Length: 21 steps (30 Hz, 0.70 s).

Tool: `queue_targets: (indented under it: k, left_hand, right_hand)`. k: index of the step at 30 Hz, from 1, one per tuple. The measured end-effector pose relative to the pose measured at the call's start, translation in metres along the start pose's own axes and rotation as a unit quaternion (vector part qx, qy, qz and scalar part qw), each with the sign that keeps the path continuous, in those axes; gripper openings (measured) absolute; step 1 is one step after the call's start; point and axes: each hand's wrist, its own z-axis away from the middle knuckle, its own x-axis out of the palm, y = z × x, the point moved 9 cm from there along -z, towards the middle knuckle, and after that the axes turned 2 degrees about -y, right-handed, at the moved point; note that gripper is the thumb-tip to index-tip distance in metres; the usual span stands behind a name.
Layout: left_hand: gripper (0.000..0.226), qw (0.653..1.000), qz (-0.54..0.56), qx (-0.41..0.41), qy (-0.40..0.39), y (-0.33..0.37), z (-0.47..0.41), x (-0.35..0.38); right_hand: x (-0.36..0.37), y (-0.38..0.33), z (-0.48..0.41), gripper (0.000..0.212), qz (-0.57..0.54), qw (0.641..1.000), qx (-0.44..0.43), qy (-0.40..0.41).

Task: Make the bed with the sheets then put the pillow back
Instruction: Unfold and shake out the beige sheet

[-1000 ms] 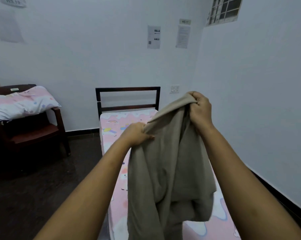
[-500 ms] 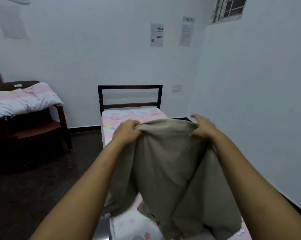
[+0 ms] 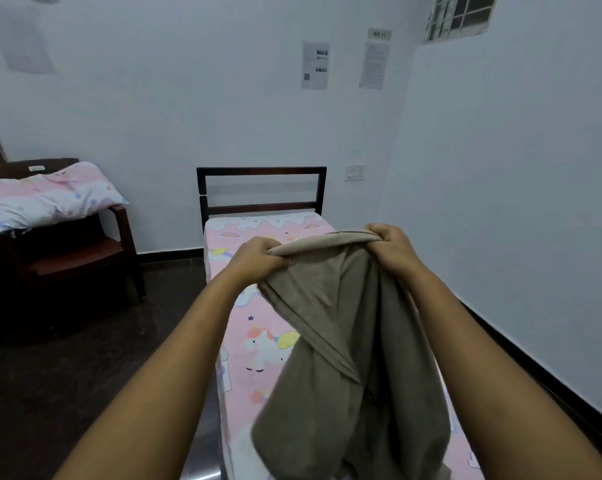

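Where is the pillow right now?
In the head view, the pillow lies at far left on the dark chair, left of the bed's headboard.

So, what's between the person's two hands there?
In the head view, the top edge of the sheet spans from the left hand to the right hand; both grip it, and the rest hangs over the bed.

Dark wooden chair (image 3: 85, 251) at nine o'clock on the dark floor (image 3: 67, 358); at twelve, a printed sheet (image 3: 315, 65) beside a notice (image 3: 375, 65), WS 17 label (image 3: 379, 34) just above; barred window (image 3: 460, 15) at one; switch plate (image 3: 355, 172) below the notice
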Motion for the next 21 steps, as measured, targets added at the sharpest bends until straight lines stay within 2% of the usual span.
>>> queue_targets:
  k: [3,5,7,9,11,14,16,19,21]
  left_hand:
    - [0.01,0.983,0.176,0.005,0.049,-0.006,0.003,-0.004]
    - [0.009,0.95,0.305,0.002,0.065,-0.001,0.004,-0.002]
    - [0.012,0.92,0.386,0.005,0.073,0.008,0.001,0.0]
    - [0.019,0.926,0.37,0.025,0.073,0.025,-0.005,0.002]
    - [0.029,0.953,0.294,0.05,0.05,0.045,-0.011,0.011]
    - [0.039,0.965,0.252,0.071,0.006,0.062,-0.017,0.031]
    - [0.048,0.956,0.286,0.067,0.027,0.057,-0.017,0.035]
    - [0.057,0.928,0.36,0.053,0.085,0.037,-0.016,0.035]
    - [0.047,0.92,0.375,0.044,0.103,0.021,-0.016,0.041]
  right_hand:
    - [-0.001,0.015,-0.003,0.023,0.058,0.998,0.03,-0.013]
    - [0.008,0.023,-0.002,0.023,0.145,0.987,0.051,-0.04]
    - [0.022,0.023,0.001,0.036,0.162,0.982,0.046,-0.084]
    - [0.041,0.009,0.006,0.06,0.07,0.989,0.019,-0.129]
    - [0.055,-0.01,0.005,0.069,-0.035,0.988,-0.009,-0.149]
    - [0.064,-0.022,-0.006,0.053,-0.043,0.986,-0.037,-0.157]
    - [0.068,-0.016,-0.01,0.039,-0.033,0.984,-0.038,-0.172]
    - [0.063,0.003,-0.02,0.019,-0.119,0.984,-0.014,-0.133]
    - [0.056,0.014,-0.031,0.014,-0.156,0.982,-0.011,-0.102]
